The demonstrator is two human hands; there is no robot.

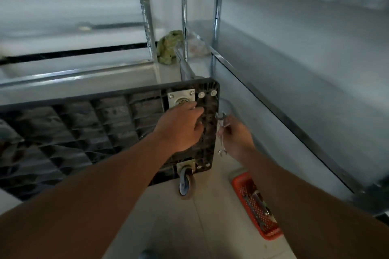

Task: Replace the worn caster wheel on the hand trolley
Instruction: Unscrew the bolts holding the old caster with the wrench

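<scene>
The hand trolley (84,124) stands on its side, its black ribbed underside facing me. At its upper right corner is a silver caster mounting plate (181,96). My left hand (181,127) lies over the lower part of that plate with fingers curled; whether it holds anything is hidden. Just right of the trolley's edge, my right hand (236,137) grips a silver double-ended open spanner (221,133), held upright. A caster wheel (185,183) with a brass-coloured bracket hangs at the trolley's lower right corner.
An orange plastic basket (255,206) with more spanners sits on the tiled floor at lower right. Metal shelving (273,99) runs along the right and behind. A green cloth (168,48) lies in the back corner.
</scene>
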